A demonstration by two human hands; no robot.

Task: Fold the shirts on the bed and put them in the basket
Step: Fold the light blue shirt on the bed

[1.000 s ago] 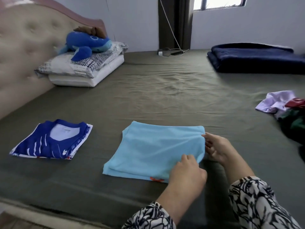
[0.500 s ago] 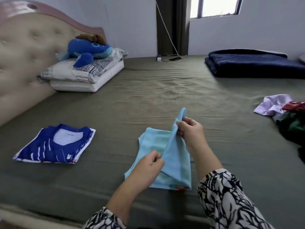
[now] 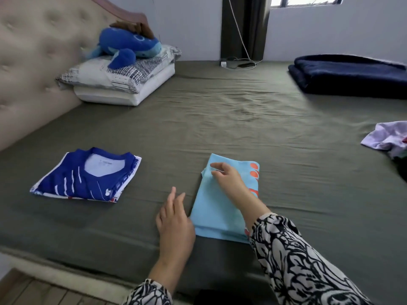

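Since the earlier frame the light-blue shirt [image 3: 222, 205] had been folded narrower, flat on the bed [image 3: 220, 119]. Right hand [image 3: 229, 179] rested open on it; left hand [image 3: 174, 219], open, touched its edge, holding nothing.

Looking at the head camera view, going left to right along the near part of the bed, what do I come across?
Folded blue shirt → left hand flat on the sheet → folded light blue shirt with the right hand on top of it → pile of unfolded clothes at the right edge.
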